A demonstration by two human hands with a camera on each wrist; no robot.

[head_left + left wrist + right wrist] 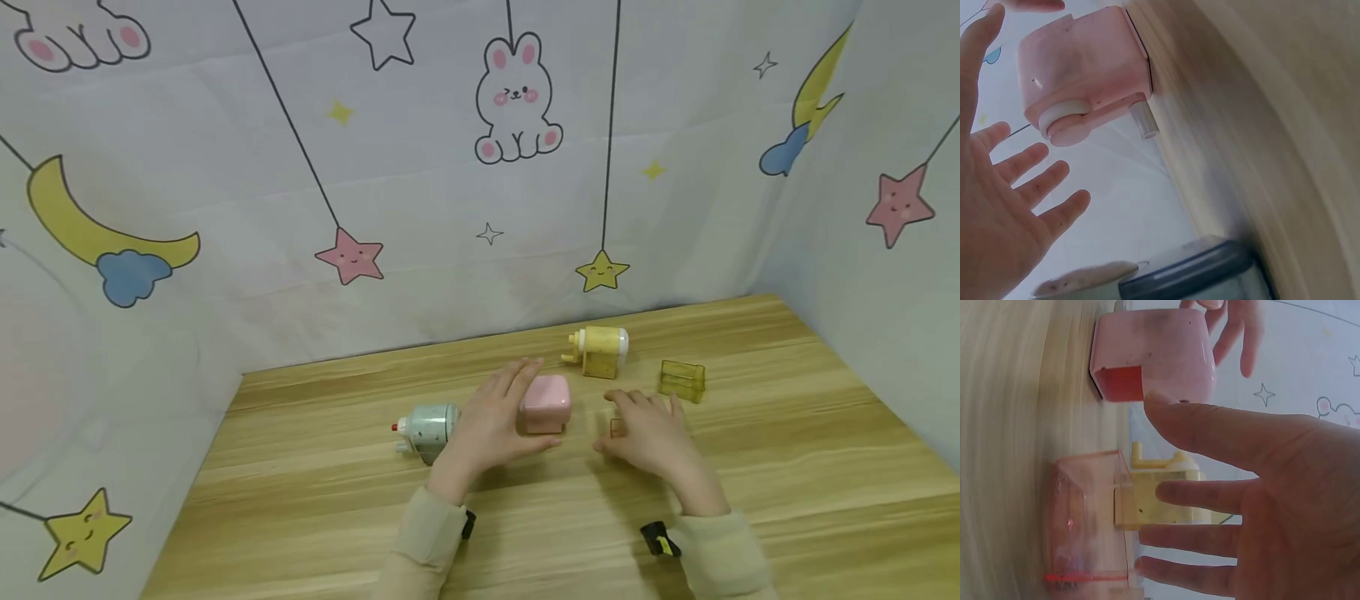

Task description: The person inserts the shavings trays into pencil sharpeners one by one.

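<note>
A pink crank pencil sharpener [547, 404] stands on the wooden table, its grey-tipped crank [1144, 120] showing in the left wrist view. Beside it my left hand [487, 421] spreads its fingers and thumb, with a visible gap to the sharpener in the left wrist view. In the right wrist view a dark red opening [1121, 383] shows low in the sharpener's side. A clear pinkish shavings drawer [1088, 515] lies apart from it on the table. My right hand [648, 432] hovers at this drawer, fingers extended, partly hiding it in the head view.
Behind the hands stands a yellow crank sharpener [603, 346]. To its right lies a clear yellow drawer [682, 381]. A grey-green sharpener [429, 425] stands left of my left hand, partly covered by it. A patterned cloth [435, 183] hangs behind the table.
</note>
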